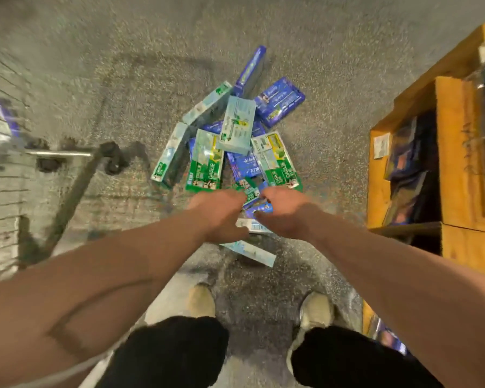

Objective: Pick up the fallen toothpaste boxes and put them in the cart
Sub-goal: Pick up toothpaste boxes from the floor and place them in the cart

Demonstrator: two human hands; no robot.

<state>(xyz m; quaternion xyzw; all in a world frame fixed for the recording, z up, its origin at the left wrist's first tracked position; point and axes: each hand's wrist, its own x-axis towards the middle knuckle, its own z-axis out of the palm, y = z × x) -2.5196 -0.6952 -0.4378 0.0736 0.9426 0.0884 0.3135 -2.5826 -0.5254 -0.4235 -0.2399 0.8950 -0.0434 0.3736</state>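
Note:
A heap of fallen toothpaste boxes (230,141), green-and-white and blue ones, lies on the speckled floor ahead of me. Both arms reach down to its near edge. My left hand (221,211) and my right hand (286,211) close in from either side on a small bunch of boxes (254,203), with fingers curled round them. One pale box (252,253) lies alone below my hands. The wire cart (3,169) stands at the left, blurred, with a blue box showing inside it.
A yellow wooden shelf unit (454,152) with dark and blue packs stands at the right. The cart's wheel (114,161) and lower bar are left of the heap. My two shoes (202,301) stand on the floor just behind the heap.

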